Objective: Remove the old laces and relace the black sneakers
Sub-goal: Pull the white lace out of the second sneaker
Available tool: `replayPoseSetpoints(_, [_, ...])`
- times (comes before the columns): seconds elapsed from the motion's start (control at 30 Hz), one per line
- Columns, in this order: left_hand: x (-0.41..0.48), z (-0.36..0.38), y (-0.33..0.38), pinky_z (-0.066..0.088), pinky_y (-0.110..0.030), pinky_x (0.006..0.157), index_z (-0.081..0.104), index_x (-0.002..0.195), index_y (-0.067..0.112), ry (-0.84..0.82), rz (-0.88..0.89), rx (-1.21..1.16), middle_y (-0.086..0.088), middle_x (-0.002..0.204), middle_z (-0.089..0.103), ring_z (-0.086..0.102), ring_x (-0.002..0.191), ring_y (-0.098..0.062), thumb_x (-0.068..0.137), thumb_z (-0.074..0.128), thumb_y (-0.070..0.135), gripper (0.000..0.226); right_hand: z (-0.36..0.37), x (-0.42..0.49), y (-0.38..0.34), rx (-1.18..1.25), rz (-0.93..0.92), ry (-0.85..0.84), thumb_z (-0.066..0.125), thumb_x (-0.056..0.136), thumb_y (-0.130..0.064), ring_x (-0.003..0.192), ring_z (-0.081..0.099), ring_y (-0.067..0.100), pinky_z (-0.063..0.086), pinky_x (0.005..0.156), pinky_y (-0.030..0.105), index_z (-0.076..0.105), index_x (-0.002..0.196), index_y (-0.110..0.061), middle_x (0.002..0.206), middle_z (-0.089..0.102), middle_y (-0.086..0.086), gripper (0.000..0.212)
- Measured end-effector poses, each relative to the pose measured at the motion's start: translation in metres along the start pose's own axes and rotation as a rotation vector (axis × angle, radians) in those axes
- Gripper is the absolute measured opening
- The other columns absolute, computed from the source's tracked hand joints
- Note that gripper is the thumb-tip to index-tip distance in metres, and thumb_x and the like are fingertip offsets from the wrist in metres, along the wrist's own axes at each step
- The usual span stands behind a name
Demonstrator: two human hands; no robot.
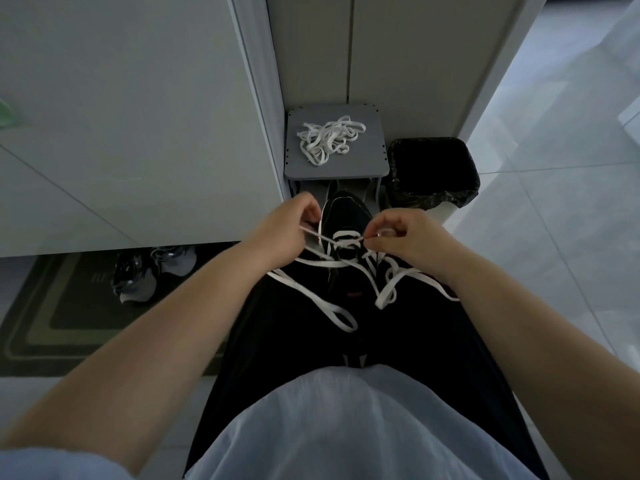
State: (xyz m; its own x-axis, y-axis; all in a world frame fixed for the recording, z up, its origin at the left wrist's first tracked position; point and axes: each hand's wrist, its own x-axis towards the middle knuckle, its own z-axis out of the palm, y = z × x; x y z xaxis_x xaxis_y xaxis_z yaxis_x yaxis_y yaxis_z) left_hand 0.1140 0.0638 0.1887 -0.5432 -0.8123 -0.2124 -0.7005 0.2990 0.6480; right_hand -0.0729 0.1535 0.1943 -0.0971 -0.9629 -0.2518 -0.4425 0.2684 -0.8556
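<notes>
Both hands pinch the lace point(313, 292): left hand point(287, 233) and right hand point(405, 242) pull opposite ends taut across the sneaker point(346, 213), seating the first crossing.

- Dim, underexposed indoor shot with a cool grey cast.
- Brightest patch is the tiled floor point(554, 174) at right, with a soft sheen; light comes from that side.
- Detail is lost where the black sneaker point(348, 211) merges with the dark trousers point(277, 323).
- The white lace point(322, 264) is high contrast.
- The left hand point(287, 233) and right hand point(405, 237) are slightly soft.
- The mat point(69, 306) area is murky and smeared.
- Wide-angle bend: the cabinet edge point(256, 98) leans, and the forearms stretch at the bottom corners.
</notes>
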Motion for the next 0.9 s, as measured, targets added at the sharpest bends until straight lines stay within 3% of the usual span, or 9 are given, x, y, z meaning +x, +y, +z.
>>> replayPoseSetpoints(0.07, [-0.001,0.006,0.004,0.048,-0.016,0.056,0.049,0.09,0.016,0.074,-0.085,-0.454,-0.003,0.097,0.053,0.058,0.076,-0.013,0.087,0.037,-0.013,0.032,-0.001,0.001,0.005,-0.34,-0.057,0.057,0.065,0.086,-0.023,0.073,0.052,0.008,0.042,0.068,0.018,0.069,0.088,-0.025,0.078,0.05,-0.005,0.005])
replayPoseSetpoints(0.17, [-0.002,0.0,-0.006,0.04,-0.014,0.055,0.051,0.081,0.024,0.097,-0.031,-0.286,0.001,0.094,0.051,0.049,0.07,-0.011,0.088,0.038,-0.01,0.037,0.005,-0.003,0.014,-0.752,-0.106,0.003,0.057,0.09,-0.037,0.095,0.052,0.018,0.037,0.09,0.032,0.068,0.107,-0.028,0.098,0.04,-0.006,0.022])
replayPoseSetpoints(0.23, [-0.007,-0.016,-0.013,0.035,-0.007,0.068,0.058,0.074,0.029,0.03,0.086,-0.036,0.003,0.101,0.048,0.048,0.082,-0.005,0.086,0.044,-0.009,0.042,0.002,-0.006,0.017,-0.703,-0.128,0.026,0.061,0.087,-0.038,0.089,0.053,0.016,0.039,0.093,0.035,0.071,0.098,-0.024,0.104,0.041,-0.005,0.02])
replayPoseSetpoints(0.33, [-0.016,-0.043,-0.023,0.034,-0.007,0.078,0.067,0.07,0.034,-0.117,0.14,0.036,0.008,0.115,0.041,0.046,0.095,0.005,0.087,0.058,0.004,0.037,-0.021,-0.011,0.022,-0.427,-0.093,0.262,0.07,0.082,-0.026,0.087,0.054,0.012,0.043,0.09,0.032,0.074,0.088,-0.016,0.121,0.046,0.001,0.013])
replayPoseSetpoints(0.4, [-0.02,-0.047,-0.026,0.034,-0.014,0.089,0.07,0.075,0.038,-0.148,0.153,0.069,0.011,0.124,0.037,0.043,0.099,0.002,0.087,0.062,0.013,0.028,-0.033,-0.014,0.025,-0.435,-0.065,0.355,0.071,0.082,-0.025,0.1,0.054,0.014,0.04,0.092,0.029,0.075,0.088,-0.017,0.128,0.047,0.0,0.011])
replayPoseSetpoints(0.53, [-0.014,-0.019,-0.022,0.024,-0.035,0.109,0.07,0.099,0.032,-0.089,0.152,0.305,0.004,0.136,0.03,0.02,0.124,-0.016,0.085,0.064,0.032,0.015,-0.014,-0.012,0.024,-0.547,-0.198,0.257,0.072,0.079,-0.018,0.107,0.055,0.025,0.042,0.096,0.048,0.073,0.101,-0.022,0.122,0.053,0.003,0.022])
replayPoseSetpoints(0.67, [-0.007,0.001,-0.019,0.024,-0.034,0.104,0.072,0.094,0.026,-0.052,0.096,0.394,0.003,0.138,0.034,0.02,0.124,-0.019,0.082,0.065,0.039,0.019,0.01,-0.003,0.019,-0.593,-0.286,0.173,0.06,0.089,-0.025,0.113,0.048,0.022,0.028,0.104,0.034,0.068,0.11,-0.026,0.116,0.056,-0.002,0.022])
replayPoseSetpoints(0.77, [-0.005,0.004,-0.022,0.025,-0.033,0.103,0.073,0.087,0.021,0.038,0.103,0.32,0.003,0.13,0.043,0.024,0.123,-0.019,0.083,0.065,0.035,0.016,0.022,0.006,0.021,-0.742,-0.222,0.11,0.05,0.093,-0.037,0.12,0.041,0.02,0.021,0.108,0.033,0.064,0.114,-0.03,0.122,0.053,-0.005,0.027])
replayPoseSetpoints(0.9, [-0.006,-0.008,-0.027,0.025,-0.021,0.097,0.071,0.081,0.01,0.283,0.061,0.071,-0.003,0.114,0.054,0.04,0.114,-0.019,0.084,0.065,0.017,0.009,0.013,0.012,0.021,-0.625,-0.149,0.145,0.057,0.09,-0.032,0.109,0.049,0.02,0.032,0.098,0.031,0.07,0.096,-0.022,0.107,0.057,-0.005,0.017])
